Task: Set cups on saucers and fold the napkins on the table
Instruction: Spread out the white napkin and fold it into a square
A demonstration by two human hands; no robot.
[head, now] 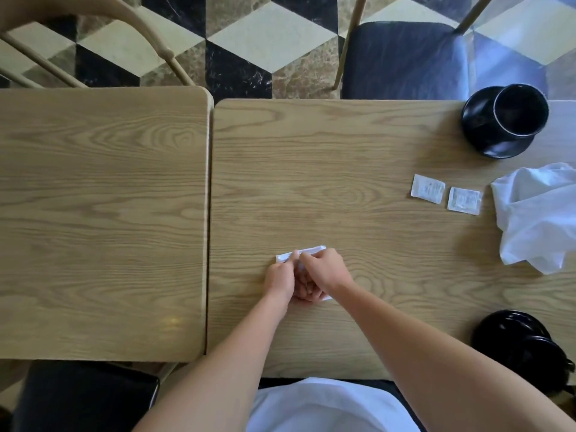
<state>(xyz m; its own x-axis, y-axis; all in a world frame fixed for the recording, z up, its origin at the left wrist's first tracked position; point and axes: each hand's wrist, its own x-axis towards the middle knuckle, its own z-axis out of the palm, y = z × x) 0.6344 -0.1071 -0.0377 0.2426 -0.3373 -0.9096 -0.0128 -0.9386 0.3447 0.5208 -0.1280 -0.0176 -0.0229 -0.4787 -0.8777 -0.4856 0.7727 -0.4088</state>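
A small white folded napkin (307,251) lies mid-table, mostly covered by my hands. My left hand (279,277) pinches its left part and my right hand (324,271) pinches it just beside, fingers curled over the paper. A crumpled white napkin (539,213) lies at the right edge. A black cup (517,112) stands on a black saucer (498,148) at the far right. Another black cup on a saucer (514,335) sits near right, partly behind my right forearm.
Two small white packets (427,188) (464,200) lie left of the crumpled napkin. A second wooden table (103,213) abuts on the left. A dark-cushioned chair (402,57) stands across the table, a wooden chair (93,35) at far left.
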